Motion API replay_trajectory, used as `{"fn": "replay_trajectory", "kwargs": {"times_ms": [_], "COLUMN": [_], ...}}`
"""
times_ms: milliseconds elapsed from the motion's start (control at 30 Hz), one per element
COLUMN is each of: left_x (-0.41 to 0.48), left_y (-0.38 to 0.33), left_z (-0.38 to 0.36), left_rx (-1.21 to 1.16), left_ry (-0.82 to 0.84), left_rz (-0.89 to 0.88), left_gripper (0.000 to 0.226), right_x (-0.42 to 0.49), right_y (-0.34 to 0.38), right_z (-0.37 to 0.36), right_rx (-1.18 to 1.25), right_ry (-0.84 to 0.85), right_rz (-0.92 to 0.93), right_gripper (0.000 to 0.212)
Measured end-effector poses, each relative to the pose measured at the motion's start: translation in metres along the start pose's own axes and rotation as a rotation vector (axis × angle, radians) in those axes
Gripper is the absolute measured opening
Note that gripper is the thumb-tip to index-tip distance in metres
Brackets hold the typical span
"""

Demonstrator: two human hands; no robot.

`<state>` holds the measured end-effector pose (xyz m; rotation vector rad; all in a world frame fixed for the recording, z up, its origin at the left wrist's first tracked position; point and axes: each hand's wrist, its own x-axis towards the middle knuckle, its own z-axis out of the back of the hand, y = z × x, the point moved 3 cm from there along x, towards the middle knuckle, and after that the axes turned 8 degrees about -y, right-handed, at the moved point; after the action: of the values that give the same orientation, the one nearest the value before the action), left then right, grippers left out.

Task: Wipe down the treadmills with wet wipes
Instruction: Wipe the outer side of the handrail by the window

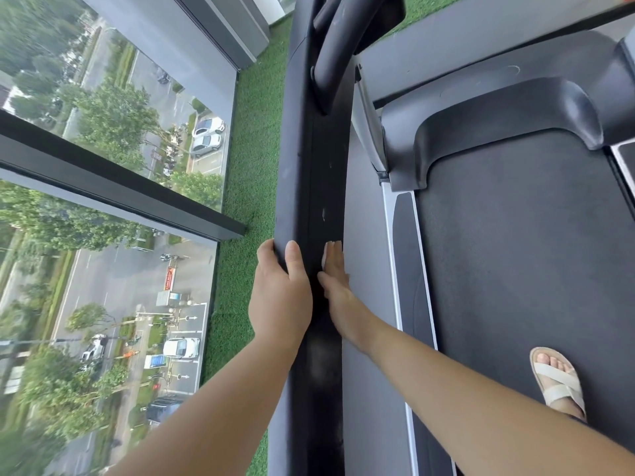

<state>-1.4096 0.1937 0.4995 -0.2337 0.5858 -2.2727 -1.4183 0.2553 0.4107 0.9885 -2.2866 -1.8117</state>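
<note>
The right hand [335, 280] lies flat, fingers straight, pressing a white wet wipe [324, 257] against the inner face of the black handrail [311, 166]; only an edge of the wipe shows by the fingertips. Just beside it the left hand [280, 290] wraps round the rail's outer side, thumb on top, steadying. This looks like the rail-wiping step, near the rail's middle. Next, I'd say, comes a sliding stroke along the rail toward the console end, keeping pressure even. A sandalled foot [556, 383] stands on the belt [515, 252]
</note>
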Motion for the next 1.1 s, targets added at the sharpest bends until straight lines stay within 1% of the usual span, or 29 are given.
{"fn": "replay_trajectory", "kwargs": {"times_ms": [67,167,233,300,367,433,500,567,633,700,733,800,867,967,1000,1100], "left_x": [0.0,0.0,-0.001,-0.001,-0.002,-0.002,-0.001,-0.002,-0.002,-0.003,-0.003,-0.003,-0.002,-0.003,-0.003,-0.003], "left_y": [-0.001,-0.001,-0.002,-0.003,-0.003,-0.003,-0.003,-0.003,-0.004,-0.004,-0.005,-0.005,-0.004,-0.005,-0.005,-0.005], "left_z": [0.0,0.001,0.001,0.001,0.0,0.0,0.0,0.001,0.001,0.001,0.001,0.001,0.001,0.001,0.001,0.002], "left_rx": [-0.001,-0.019,-0.013,-0.001,0.0,0.002,-0.001,-0.005,0.007,0.019,0.018,0.017,0.008,0.0,0.006,0.025], "left_ry": [-0.001,-0.001,0.0,0.005,0.002,0.0,-0.001,-0.001,0.002,-0.002,-0.005,-0.004,0.0,0.004,0.002,-0.005], "left_rz": [0.0,0.001,0.008,0.017,0.021,0.025,0.028,0.026,0.023,0.025,0.027,0.032,0.03,0.026,0.023,0.02], "left_gripper": [0.047,0.047,0.046,0.046,0.045,0.045,0.045,0.045,0.045,0.045,0.045,0.046,0.047,0.048,0.047,0.046], "right_x": [0.001,-0.011,-0.009,0.002,0.01,0.008,-0.001,-0.005,0.005,0.015,0.017,0.01,-0.007,-0.01,-0.002,0.02], "right_y": [0.006,0.007,0.002,0.003,0.007,0.012,0.012,0.007,0.007,0.014,0.018,0.022,0.02,0.011,0.011,0.02], "right_z": [-0.004,-0.012,-0.009,-0.001,0.003,-0.003,-0.009,-0.006,0.003,0.007,0.006,-0.002,-0.009,-0.004,-0.001,0.005], "right_rx": [0.044,-0.007,-0.042,0.026,0.095,0.089,0.081,0.075,0.088,0.114,0.12,0.108,0.101,0.031,0.037,0.19], "right_ry": [-0.018,0.046,0.052,-0.002,-0.06,-0.053,0.006,0.05,0.025,-0.038,-0.056,-0.024,0.052,0.091,0.066,-0.042], "right_rz": [-0.025,0.085,0.104,0.009,-0.074,-0.067,0.019,0.044,-0.009,-0.095,-0.11,-0.066,0.012,0.054,0.028,-0.113], "right_gripper": [0.059,0.062,0.062,0.065,0.059,0.058,0.064,0.062,0.054,0.053,0.054,0.06,0.064,0.06,0.062,0.065]}}
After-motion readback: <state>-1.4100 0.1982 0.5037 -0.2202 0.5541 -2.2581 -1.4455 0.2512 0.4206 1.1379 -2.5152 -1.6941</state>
